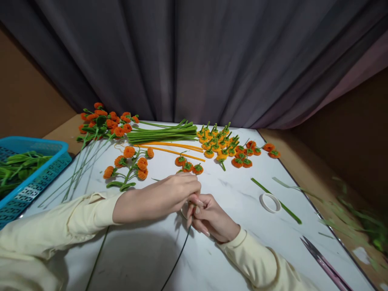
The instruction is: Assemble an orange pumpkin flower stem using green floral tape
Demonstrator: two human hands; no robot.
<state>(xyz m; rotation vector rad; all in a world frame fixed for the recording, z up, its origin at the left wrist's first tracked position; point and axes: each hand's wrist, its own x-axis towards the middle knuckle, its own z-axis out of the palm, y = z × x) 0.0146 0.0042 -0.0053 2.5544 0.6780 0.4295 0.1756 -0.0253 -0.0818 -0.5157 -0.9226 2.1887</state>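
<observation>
Both hands meet over the middle of the white table. My left hand (pixel 169 196) is closed with its fingers curled down, and what lies inside it is hidden. My right hand (pixel 212 216) pinches a thin dark green stem (pixel 182 247), which hangs down toward the near edge of the view. Part of a white ring shows behind the fingers. Just beyond the hands are orange pumpkin-like pieces (pixel 187 166) with green tops. To their left lies a green branch (pixel 131 171) bearing several orange pumpkins.
Green fuzzy sticks (pixel 163 133), orange strips (pixel 174 152), yellow pieces (pixel 216 141) and an orange bunch (pixel 117 130) line the back. A blue basket (pixel 62 151) stands left. A white tape roll (pixel 262 202), green strip (pixel 287 210) and scissors (pixel 325 264) lie right.
</observation>
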